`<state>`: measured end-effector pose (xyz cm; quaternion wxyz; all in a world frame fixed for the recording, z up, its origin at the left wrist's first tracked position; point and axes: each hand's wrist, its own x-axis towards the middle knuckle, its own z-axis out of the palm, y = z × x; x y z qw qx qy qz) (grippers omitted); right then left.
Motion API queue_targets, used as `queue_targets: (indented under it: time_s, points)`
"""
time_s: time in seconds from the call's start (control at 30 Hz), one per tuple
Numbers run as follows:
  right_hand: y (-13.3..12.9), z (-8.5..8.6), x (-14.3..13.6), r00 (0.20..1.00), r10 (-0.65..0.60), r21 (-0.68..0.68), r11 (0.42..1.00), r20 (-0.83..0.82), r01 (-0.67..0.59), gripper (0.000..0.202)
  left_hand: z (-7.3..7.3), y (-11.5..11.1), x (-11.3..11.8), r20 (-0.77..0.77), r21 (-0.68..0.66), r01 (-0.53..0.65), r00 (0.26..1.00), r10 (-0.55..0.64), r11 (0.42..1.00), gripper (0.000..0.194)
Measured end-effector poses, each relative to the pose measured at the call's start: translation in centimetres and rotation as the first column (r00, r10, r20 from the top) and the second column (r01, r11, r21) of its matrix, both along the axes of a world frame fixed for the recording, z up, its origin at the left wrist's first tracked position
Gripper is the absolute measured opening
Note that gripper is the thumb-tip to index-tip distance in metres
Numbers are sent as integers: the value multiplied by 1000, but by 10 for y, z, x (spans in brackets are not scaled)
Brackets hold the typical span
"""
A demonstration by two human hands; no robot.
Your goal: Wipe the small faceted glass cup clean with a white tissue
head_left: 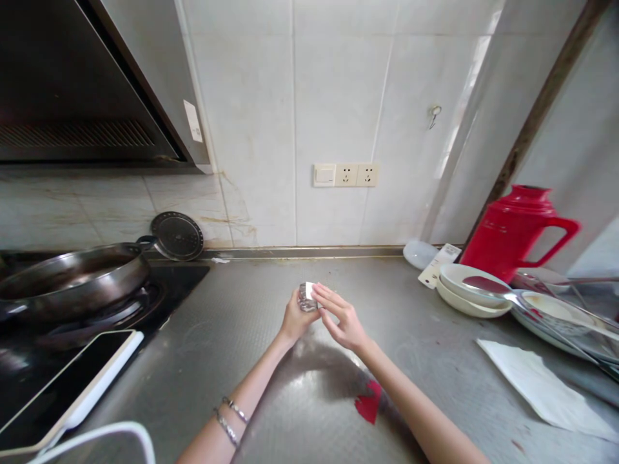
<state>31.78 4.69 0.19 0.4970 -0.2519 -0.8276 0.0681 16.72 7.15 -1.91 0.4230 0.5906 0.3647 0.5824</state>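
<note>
My left hand [294,320] is closed around a small grey-patterned object [304,298] with a white patch on it, held just above the metal counter. What kind of thing it is I cannot make out. From the right, my right hand [344,319] reaches over to it, fingers outstretched and their tips resting on the white patch. The thumb stays lower and apart from those fingers. Nearer to me, a torn red scrap [369,403] lies on the counter, close to my right forearm.
On the left, a pan [77,277] sits on the black stove, with a white-edged phone-like device [72,393] in front. At right stand a red thermos jug [515,232] and stacked bowls [471,299]. A white paper sheet [541,383] lies nearer. Wall sockets [356,174] are behind.
</note>
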Motion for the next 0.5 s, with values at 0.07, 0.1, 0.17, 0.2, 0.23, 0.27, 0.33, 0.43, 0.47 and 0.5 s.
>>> queue_targets:
  time_s: [0.07, 0.1, 0.17, 0.2, 0.23, 0.27, 0.33, 0.43, 0.47, 0.5]
  points:
    - [1, -1, -1, 997, -22, -130, 991, -72, 13, 41, 1, -2, 1, -42, 0, 0, 999, 0, 1000, 61]
    - [1, -2, -2, 994, -28, -200, 980, -108, 6, 39, 1, -3, 2, -61, -6, 0, 998, -1, 1000, 61]
    - [2, -4, -4, 983, -15, -327, 944, -185, -48, 42, 2, -4, 4, -80, -15, 10, 997, -11, 1000, 61]
    - [3, -5, -6, 972, 4, -381, 920, -235, -95, 45, 2, -5, 4, -76, -18, 20, 997, -22, 1000, 62]
    - [4, -7, -7, 956, 24, -428, 891, -291, -152, 49, 3, -5, 5, -66, -20, 35, 997, -36, 999, 63]
    - [5, -8, -9, 936, 42, -468, 858, -349, -213, 53, 3, -6, 5, -52, -24, 54, 997, -55, 998, 64]
    - [7, -10, -11, 889, 61, -528, 785, -453, -323, 60, 4, -6, 6, -39, -30, 78, 996, -79, 996, 62]
    - [10, -10, -14, 833, 42, -564, 718, -551, -409, 65, 7, -6, 4, -108, -1, 36, 994, -36, 999, 61]
    - [10, -10, -14, 820, 26, -567, 711, -571, -417, 65, 7, -6, 3, -155, 23, 9, 988, -6, 1000, 61]
    - [11, -9, -14, 810, 7, -569, 708, -587, -418, 65, 8, -6, 2, -207, 47, -13, 978, 22, 999, 60]
